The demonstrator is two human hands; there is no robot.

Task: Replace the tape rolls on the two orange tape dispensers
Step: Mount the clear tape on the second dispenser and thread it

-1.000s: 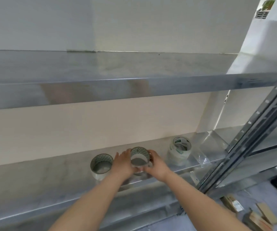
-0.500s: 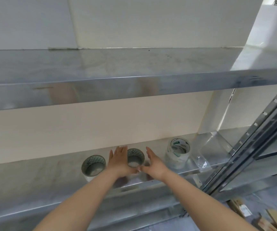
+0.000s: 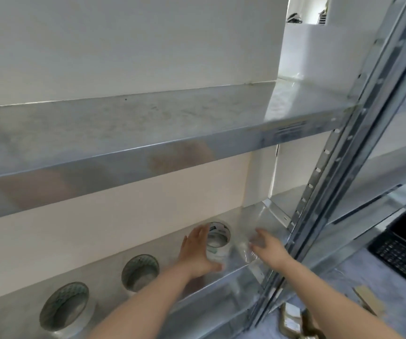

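Head view is showing the labelled tape roll [image 3: 218,243] standing on the lower shelf [image 3: 265,214]. It is looking light, stiff and slick-sided, best gripped across its outer wall. The left hand [image 3: 196,253] is cupping its left side with curled fingers, while the right hand [image 3: 268,245] is hovering just beside it, fingers spread.

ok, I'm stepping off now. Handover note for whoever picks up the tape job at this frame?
Left grip holds the wrapped tape roll near the right end of the lower shelf.
Right grip is open and holds nothing, beside a clear plastic wrapper; the frame is blurred there.
Two more rolls sit on the same shelf to the left: the middle roll and the far-left roll.
Done: nothing that shows; no dispenser is in view.
Left: carry rolls to both dispensers and swap them in.
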